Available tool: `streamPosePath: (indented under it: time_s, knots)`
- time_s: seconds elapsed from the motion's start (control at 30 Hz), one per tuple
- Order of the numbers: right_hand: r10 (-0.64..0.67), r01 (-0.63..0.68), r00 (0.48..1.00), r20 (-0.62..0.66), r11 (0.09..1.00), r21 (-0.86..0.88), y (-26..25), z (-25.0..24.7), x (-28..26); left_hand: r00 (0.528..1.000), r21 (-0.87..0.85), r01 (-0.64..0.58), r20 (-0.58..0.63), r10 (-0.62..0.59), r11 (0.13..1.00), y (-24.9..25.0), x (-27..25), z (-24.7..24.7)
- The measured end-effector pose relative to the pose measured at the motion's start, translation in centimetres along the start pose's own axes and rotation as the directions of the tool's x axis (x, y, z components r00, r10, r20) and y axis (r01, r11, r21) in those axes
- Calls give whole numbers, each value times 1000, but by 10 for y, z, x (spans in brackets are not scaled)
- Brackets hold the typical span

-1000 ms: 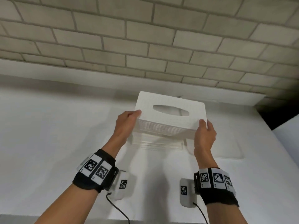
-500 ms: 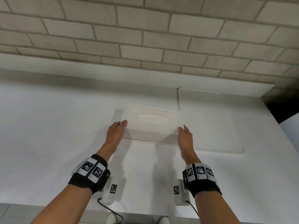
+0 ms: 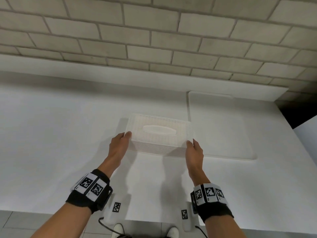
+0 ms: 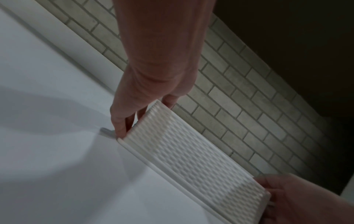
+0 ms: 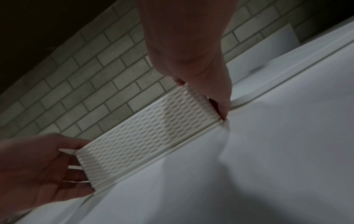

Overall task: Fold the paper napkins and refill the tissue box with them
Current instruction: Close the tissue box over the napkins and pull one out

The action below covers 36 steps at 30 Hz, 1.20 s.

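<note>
- Left hand (image 3: 120, 145) and right hand (image 3: 194, 151) clasp the tissue box (image 3: 159, 134) by its short ends on the surface (image 3: 51, 134).
- Long axis runs nine to three o'clock, hands equally near.

Black wristbands (image 3: 89, 194) bearing checkered markers, seemingly cabled.

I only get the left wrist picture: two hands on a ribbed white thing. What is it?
Observer: The head view looks down on its top: it is a white tissue box with an oval slot in the middle.
Visitor: Is anything lying next to it?
Observer: Yes, a flat white board lies on the counter, right against the box's right end.
Visitor: Is the person wearing anything on their arms?
Observer: Black wristbands on both wrists, carrying black-and-white square markers.
</note>
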State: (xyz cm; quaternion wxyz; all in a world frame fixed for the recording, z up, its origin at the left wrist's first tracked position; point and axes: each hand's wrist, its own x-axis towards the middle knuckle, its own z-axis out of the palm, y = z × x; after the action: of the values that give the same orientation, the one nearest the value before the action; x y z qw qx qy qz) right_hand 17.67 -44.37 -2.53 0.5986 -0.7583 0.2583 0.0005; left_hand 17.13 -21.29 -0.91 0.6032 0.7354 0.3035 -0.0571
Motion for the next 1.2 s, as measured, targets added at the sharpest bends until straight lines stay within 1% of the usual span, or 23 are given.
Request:
streamPosePath:
  time_s: [0.07, 0.2, 0.43, 0.57, 0.63, 0.7, 0.8, 0.93, 1.03, 1.2]
  knots:
    - [-14, 14, 1000, -9, 1000, -4, 9, -2, -10, 1000, 24, -17, 1, 17, 1000, -9, -10, -8]
    - [-49, 49, 999, -21, 999, -19, 24, -4, -27, 994, 107, -107, 10, 107, 988, -28, -32, -20]
    - [-130, 130, 991, -16, 991, -18, 31, -9, -41, 991, 106, -137, 14, 136, 985, -30, -39, -25]
    - [-147, 147, 989, -3, 989, -6, 36, -11, -45, 992, 127, -120, 47, 114, 985, -33, -39, -24]
    - [-122, 122, 992, 1, 992, 30, 37, -11, -44, 996, 80, -57, 71, 51, 995, -30, -34, -27]
    - [-121, 121, 993, 3, 992, 38, 38, -12, -43, 992, 18, 2, 123, -4, 1000, -26, -29, -28]
    - [-164, 164, 986, 22, 986, -4, 39, -13, -42, 986, 109, -39, 168, 20, 993, -21, -25, -29]
    - [-186, 186, 982, 39, 982, -6, 39, -10, -34, 972, 134, -47, 234, 14, 990, -16, -20, -32]
    - [-178, 178, 983, 35, 984, 10, 40, -7, -32, 976, 176, -74, 217, 35, 982, -16, -21, -31]
    - [-147, 144, 989, 34, 986, 89, 43, -9, -33, 976, 179, -153, 179, 121, 972, -20, -25, -30]
